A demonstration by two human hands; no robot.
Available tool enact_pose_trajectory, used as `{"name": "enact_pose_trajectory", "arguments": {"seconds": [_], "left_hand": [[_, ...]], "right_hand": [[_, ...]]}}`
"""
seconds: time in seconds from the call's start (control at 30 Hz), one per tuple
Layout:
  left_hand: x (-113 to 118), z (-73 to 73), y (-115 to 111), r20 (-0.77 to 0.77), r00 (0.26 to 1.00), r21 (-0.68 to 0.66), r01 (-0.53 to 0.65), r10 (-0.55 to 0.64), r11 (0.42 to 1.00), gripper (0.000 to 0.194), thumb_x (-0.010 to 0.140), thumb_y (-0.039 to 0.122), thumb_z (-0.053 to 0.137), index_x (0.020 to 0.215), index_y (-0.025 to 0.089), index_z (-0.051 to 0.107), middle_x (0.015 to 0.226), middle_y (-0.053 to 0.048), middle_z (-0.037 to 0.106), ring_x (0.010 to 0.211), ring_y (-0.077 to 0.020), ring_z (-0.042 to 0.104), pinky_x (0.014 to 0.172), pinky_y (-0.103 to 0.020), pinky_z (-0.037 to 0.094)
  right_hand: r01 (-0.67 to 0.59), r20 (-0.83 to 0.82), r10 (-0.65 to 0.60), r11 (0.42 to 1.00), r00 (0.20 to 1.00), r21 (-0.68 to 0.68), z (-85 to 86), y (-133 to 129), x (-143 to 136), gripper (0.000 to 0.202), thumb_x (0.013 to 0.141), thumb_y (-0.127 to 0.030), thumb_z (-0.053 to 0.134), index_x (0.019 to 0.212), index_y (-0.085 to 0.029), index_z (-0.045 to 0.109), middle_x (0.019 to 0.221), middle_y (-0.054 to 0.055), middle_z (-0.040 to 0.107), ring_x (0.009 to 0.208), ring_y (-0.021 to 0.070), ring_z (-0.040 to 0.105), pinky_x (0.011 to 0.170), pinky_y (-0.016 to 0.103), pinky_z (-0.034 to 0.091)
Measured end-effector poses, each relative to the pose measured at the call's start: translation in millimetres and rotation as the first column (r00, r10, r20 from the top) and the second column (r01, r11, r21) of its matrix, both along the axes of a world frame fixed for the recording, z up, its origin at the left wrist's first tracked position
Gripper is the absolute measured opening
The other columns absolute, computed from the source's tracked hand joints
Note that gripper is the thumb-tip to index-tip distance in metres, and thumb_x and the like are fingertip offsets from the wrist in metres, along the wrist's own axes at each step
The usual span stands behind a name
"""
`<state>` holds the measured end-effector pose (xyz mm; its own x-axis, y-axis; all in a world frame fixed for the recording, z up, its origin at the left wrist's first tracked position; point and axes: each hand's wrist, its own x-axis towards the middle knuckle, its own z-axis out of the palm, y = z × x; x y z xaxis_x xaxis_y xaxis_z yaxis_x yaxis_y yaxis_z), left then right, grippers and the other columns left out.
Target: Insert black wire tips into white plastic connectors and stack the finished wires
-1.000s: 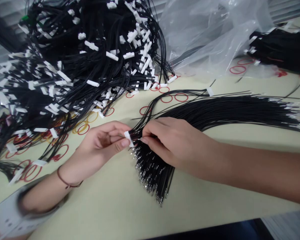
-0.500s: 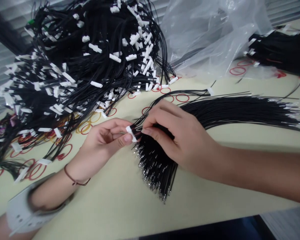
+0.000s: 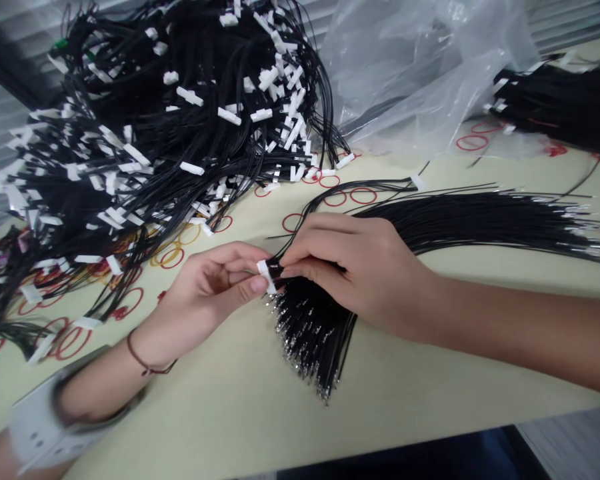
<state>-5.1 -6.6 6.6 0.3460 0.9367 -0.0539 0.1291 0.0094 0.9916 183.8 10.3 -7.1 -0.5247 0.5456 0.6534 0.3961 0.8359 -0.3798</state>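
Between thumb and fingers, my left hand [image 3: 215, 283] pinches a small white connector housing [image 3: 267, 276], from which several black wires run up and to the right. My right hand [image 3: 345, 267] is closed just right of the housing, with thumb and index finger pinching a black wire at its back; the wire's tip is mostly hidden. Under my right hand lies a thick bundle of loose black wires [image 3: 315, 333], whose metal crimped ends fan out toward me. The bundle's other end [image 3: 505, 220] stretches to the right across the table.
A large heap of black wires with white connectors [image 3: 195, 120] fills the back left. Behind the bundle lies a clear plastic bag [image 3: 420, 73]. More black wires [image 3: 565, 100] lie at the far right. Red rubber bands [image 3: 363, 195] are scattered on the pale table [image 3: 220, 413].
My right hand has come slightly down, its fingertips still close against the connector housing. My left hand and the housing have shifted slightly right and down.
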Motion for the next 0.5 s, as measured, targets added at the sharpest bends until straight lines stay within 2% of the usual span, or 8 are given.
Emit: {"name": "enact_pose_trajectory", "arguments": {"seconds": [0.27, 0.5], "left_hand": [[0.0, -0.4, -2.5, 0.006, 1.0, -0.042, 0.012, -0.012, 0.999, 0.015, 0.074, 0.006, 0.061, 0.083, 0.018, 0.065, 0.069, 0.003, 0.068, 0.057, -0.0038, 0.059, 0.049, -0.007, 0.043], [-0.2, 0.3, -2.3, -0.072, 0.996, -0.002, -0.047, 0.047, 0.999, 0.013, 0.071, 0.01, 0.065, 0.081, 0.018, 0.065, 0.07, 0.0, 0.069, 0.06, -0.0095, 0.062, 0.053, -0.014, 0.048]], "right_hand": [[-0.036, -0.006, 0.036, 0.999, 0.999, -0.014, -0.6, 0.3, -0.7, 0.016, 0.082, -0.015, 0.051, 0.077, -0.009, 0.065, 0.073, 0.003, 0.06, 0.068, 0.0076, 0.053, 0.064, 0.018, 0.04], [0.03, 0.035, -0.028, 0.998, 0.999, -0.054, 0.1, -1.5, 0.1, 0.016, 0.082, -0.016, 0.051, 0.076, -0.014, 0.066, 0.072, -0.001, 0.06, 0.066, 0.0063, 0.052, 0.063, 0.017, 0.038]]}}
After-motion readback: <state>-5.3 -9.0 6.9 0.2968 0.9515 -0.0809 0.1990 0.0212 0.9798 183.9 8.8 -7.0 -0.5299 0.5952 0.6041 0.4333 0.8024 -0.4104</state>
